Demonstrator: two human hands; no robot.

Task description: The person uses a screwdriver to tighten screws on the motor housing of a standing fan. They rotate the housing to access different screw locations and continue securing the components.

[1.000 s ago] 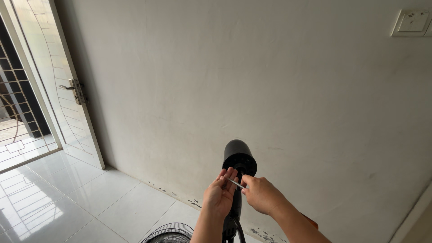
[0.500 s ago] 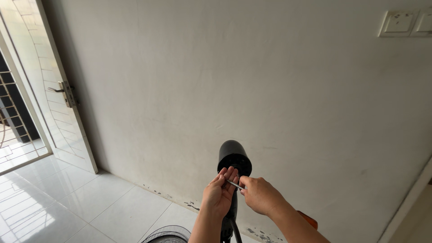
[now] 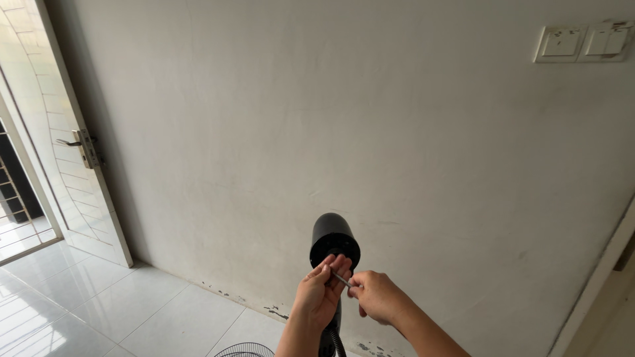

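A black cylindrical fan motor housing (image 3: 334, 238) stands on a black upright pole in front of a pale wall. My left hand (image 3: 320, 294) cups the housing's front from below, fingers up against it. My right hand (image 3: 377, 297) pinches a thin metal shaft (image 3: 341, 279) that sticks out from the housing's front, between thumb and forefinger. Both hands meet at the shaft. The pole below is mostly hidden behind my left hand.
A round wire fan grille (image 3: 246, 350) lies on the white tiled floor at the bottom edge. An open white door (image 3: 74, 139) with a metal handle stands at the left. Wall switches (image 3: 581, 43) sit at the top right. A door frame edge runs down the right side.
The view has swung a little to the right and up; the door has slid left and the switches further in. My hands stay on the fan's shaft, hardly moved.
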